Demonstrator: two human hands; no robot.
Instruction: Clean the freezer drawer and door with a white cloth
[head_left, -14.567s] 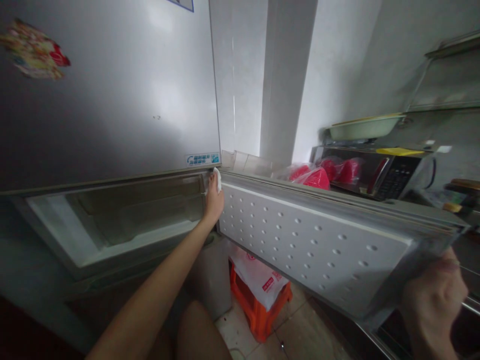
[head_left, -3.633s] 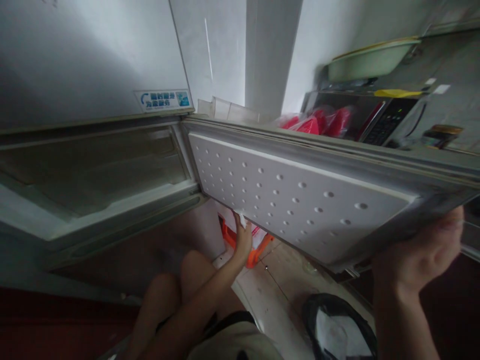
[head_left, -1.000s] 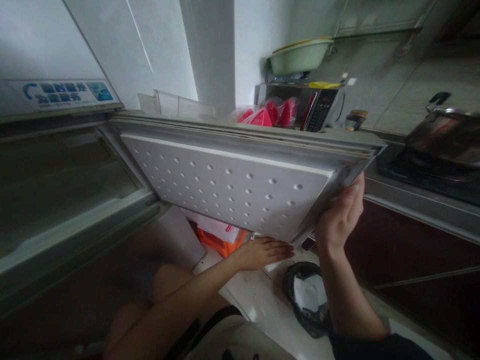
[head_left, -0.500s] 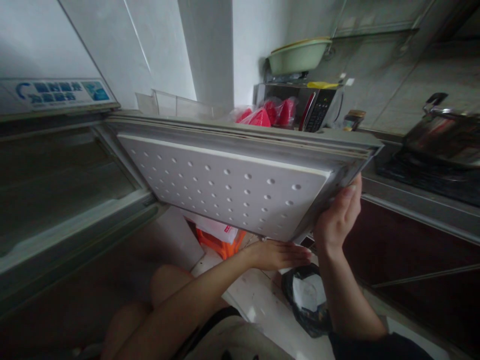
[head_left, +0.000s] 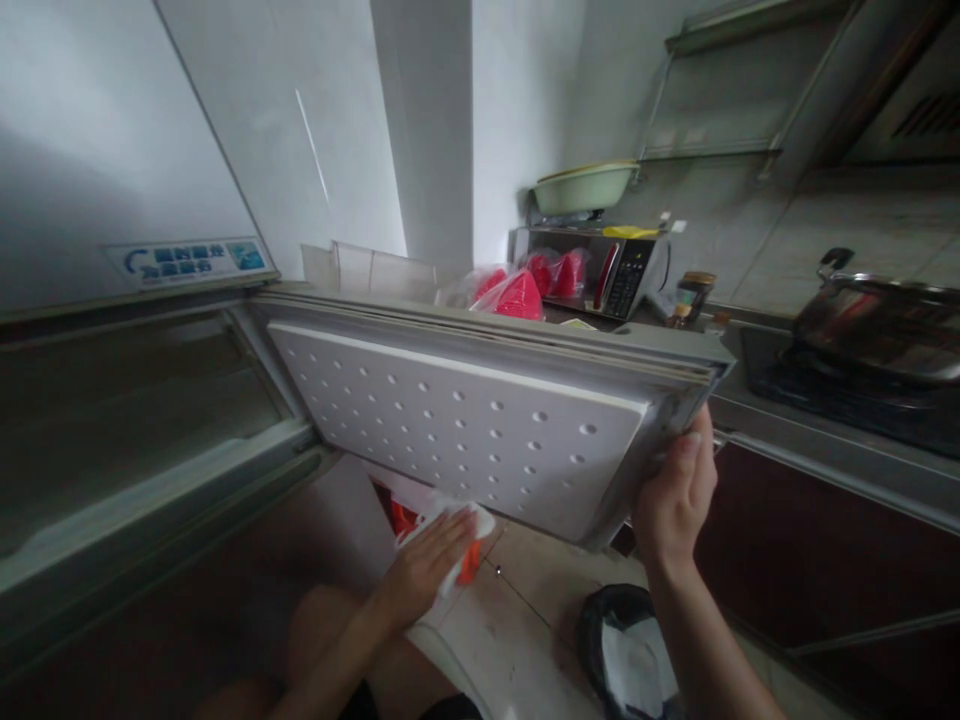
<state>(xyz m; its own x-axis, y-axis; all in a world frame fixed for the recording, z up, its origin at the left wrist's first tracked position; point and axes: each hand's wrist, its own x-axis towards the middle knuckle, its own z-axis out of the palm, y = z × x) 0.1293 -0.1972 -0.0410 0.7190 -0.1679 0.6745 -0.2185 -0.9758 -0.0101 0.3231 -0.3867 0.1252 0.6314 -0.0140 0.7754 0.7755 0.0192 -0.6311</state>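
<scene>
My right hand (head_left: 679,490) is wrapped round the free edge of the open refrigerator door (head_left: 435,410), its thumb on the near side. The door's inner panel is pale and dotted with small round dimples. Lower down, my left hand (head_left: 429,565) lies with fingers stretched out over a white, plastic-looking packet (head_left: 480,518). Whether the fingers grip it cannot be made out. Beneath and around the packet, parts of an orange stool-like thing (head_left: 470,565) show. At the left stands the refrigerator's open compartment (head_left: 142,420), dim inside.
Behind the door are red items in clear plastic (head_left: 517,295), a microwave (head_left: 626,280) and a green basin (head_left: 585,190). A steel pot (head_left: 885,325) stands on the stove at right. On the tiled floor, a black-lined bin (head_left: 592,640) stands below my right arm.
My left hand has left the door's lower edge and moved left and down onto the white packet. My right hand keeps its hold on the door edge. The view has tilted up slightly.
</scene>
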